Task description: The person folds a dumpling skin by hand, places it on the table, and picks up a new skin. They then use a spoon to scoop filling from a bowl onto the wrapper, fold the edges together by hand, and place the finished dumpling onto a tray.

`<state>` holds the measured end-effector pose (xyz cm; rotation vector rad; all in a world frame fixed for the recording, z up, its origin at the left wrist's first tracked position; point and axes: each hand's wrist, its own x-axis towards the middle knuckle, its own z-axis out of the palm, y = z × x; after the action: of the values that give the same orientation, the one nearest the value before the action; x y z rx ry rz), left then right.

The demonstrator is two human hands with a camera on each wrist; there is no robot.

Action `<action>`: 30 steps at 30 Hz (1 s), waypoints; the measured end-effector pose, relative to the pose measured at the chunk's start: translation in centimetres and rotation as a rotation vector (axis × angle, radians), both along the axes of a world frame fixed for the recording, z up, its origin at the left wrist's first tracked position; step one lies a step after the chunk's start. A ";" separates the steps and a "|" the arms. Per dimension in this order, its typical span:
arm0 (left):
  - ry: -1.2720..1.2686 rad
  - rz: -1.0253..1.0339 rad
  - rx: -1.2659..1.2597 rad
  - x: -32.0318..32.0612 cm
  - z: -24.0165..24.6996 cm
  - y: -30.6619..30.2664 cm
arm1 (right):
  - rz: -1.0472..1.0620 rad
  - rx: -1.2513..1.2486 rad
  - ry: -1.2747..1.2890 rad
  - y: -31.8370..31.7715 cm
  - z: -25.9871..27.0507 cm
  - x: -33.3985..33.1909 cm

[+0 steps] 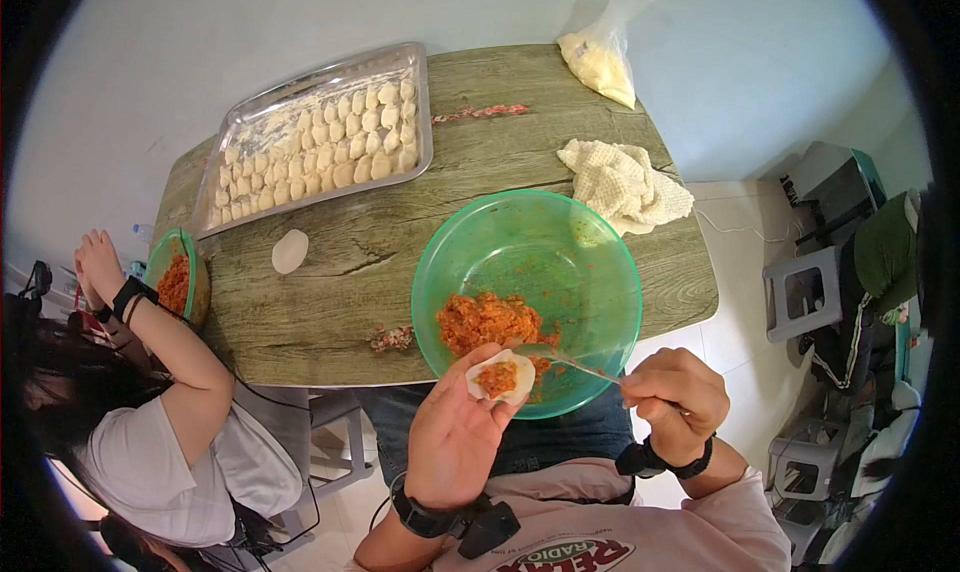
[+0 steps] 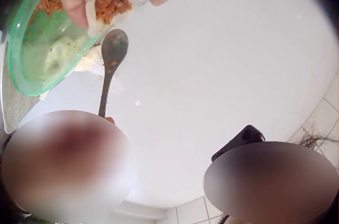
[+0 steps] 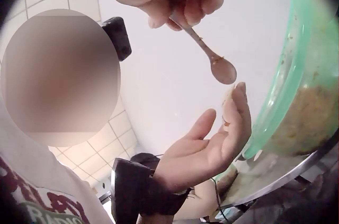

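A round white wrapper (image 1: pixel 500 377) with orange-red filling (image 2: pixel 112 5) at its middle lies on the fingers of my left hand (image 1: pixel 452 434), palm up, thumb held apart in the right wrist view. My right hand (image 1: pixel 682 397) pinches the handle of a metal spoon (image 2: pixel 114 46). The spoon's bowl (image 3: pixel 223 70) is close above the wrapper and carries only small traces of filling. Under and beyond the hands is a green bowl (image 1: pixel 627 282) with a heap of filling (image 1: pixel 488 322) at its near left side.
A metal tray (image 1: pixel 428 122) with rows of dumplings stands at the back left. A single wrapper (image 1: pixel 290 252) lies on the wooden table (image 1: pixel 340 317). A cloth (image 1: pixel 625 184) and a bag (image 1: pixel 600 64) are at the right. Another person (image 1: pixel 190 402) sits left beside a smaller bowl (image 1: pixel 200 294).
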<state>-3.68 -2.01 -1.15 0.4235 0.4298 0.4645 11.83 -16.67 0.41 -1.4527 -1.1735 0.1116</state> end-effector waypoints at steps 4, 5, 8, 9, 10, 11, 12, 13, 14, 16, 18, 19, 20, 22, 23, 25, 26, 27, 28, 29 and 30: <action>-0.004 0.013 -0.013 0.0 0.0 -0.1 | 0.008 -0.017 0.001 0.0 0.2 0.0; -0.003 0.013 -0.013 0.0 0.0 -0.1 | 0.008 -0.027 0.000 0.0 0.3 0.1; 0.022 -0.002 0.022 0.1 -0.1 0.0 | 0.019 -0.034 -0.013 0.1 0.3 0.1; 0.025 -0.005 0.021 0.1 0.0 0.0 | 0.028 -0.031 -0.025 0.1 0.3 0.1; 0.027 -0.009 0.019 0.1 0.0 0.0 | 0.028 -0.031 -0.025 0.2 0.4 0.1; 0.028 -0.009 0.019 0.2 0.1 0.0 | 0.037 -0.031 -0.023 0.2 0.4 0.1; 0.026 -0.009 0.012 0.3 0.2 0.1 | 0.046 -0.030 -0.021 0.2 0.5 0.1; 0.025 -0.009 0.006 0.3 0.3 0.1 | 0.046 -0.030 -0.022 0.2 0.5 0.2; 0.025 -0.009 0.006 0.3 0.3 0.1 | 0.058 -0.033 -0.040 0.1 0.6 0.3; -0.008 -0.011 -0.008 0.3 0.2 0.2 | 0.071 -0.037 -0.058 0.0 0.7 0.4; -0.012 -0.007 -0.008 0.3 0.2 0.2 | 0.087 -0.012 -0.085 0.0 0.6 0.5; -0.016 -0.003 -0.008 0.3 0.2 0.2 | 0.087 -0.012 -0.085 -0.1 0.6 0.5; -0.016 -0.003 -0.008 0.3 0.2 0.2 | 0.087 -0.002 -0.102 -0.1 0.5 0.5; -0.022 -0.003 -0.013 0.3 0.1 0.2 | 0.086 0.009 -0.119 -0.1 0.5 0.6; -0.022 -0.003 -0.012 0.2 0.0 0.2 | 0.090 0.020 -0.125 -0.1 0.4 0.6; -0.010 0.009 0.008 0.2 -0.3 0.2 | 0.094 0.032 -0.131 -0.2 0.5 0.7; -0.010 0.009 0.008 0.2 -0.3 0.2 | 0.103 0.031 -0.129 -0.3 0.5 0.7; -0.005 0.014 0.005 0.2 -0.2 0.2 | 0.111 0.030 -0.126 -0.3 0.5 0.7; -0.001 0.018 0.002 0.2 -0.2 0.2 | 0.111 0.030 -0.126 -0.3 0.5 0.7; -0.001 0.018 0.002 0.2 -0.2 0.2 | 0.119 0.038 -0.121 -0.3 0.5 0.7; 0.001 0.018 -0.001 0.1 -0.2 0.2 | 0.127 0.047 -0.115 -0.2 0.5 0.7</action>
<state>-3.56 -1.86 -1.39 0.4194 0.4353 0.4811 12.54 -16.91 0.95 -1.3576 -1.3537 0.0883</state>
